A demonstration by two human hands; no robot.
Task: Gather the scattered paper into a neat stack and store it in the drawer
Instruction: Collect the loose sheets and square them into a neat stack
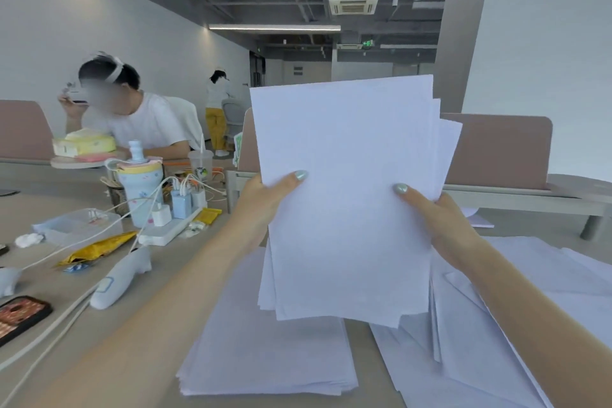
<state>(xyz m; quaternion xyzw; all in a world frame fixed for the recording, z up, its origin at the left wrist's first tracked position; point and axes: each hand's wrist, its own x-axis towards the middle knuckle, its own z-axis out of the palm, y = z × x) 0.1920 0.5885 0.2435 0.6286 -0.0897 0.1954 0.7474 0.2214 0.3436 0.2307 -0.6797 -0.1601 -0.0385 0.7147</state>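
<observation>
I hold a bundle of white paper sheets (347,195) upright above the desk, its edges uneven at the top right and bottom. My left hand (265,199) grips its left edge, thumb on the front. My right hand (437,219) grips the right edge, thumb on the front too. Below the bundle a flat stack of paper (265,354) lies on the desk (109,358). More loose sheets (496,341) spread out to the right, overlapping at angles. No drawer is in view.
On the left of the desk lie a power strip with chargers (165,228), cables, a blue bottle (139,189), a yellow wrapper (96,248), a phone (20,315) and a clear box (76,225). Pink dividers (503,149) stand behind. A person sits at the far left.
</observation>
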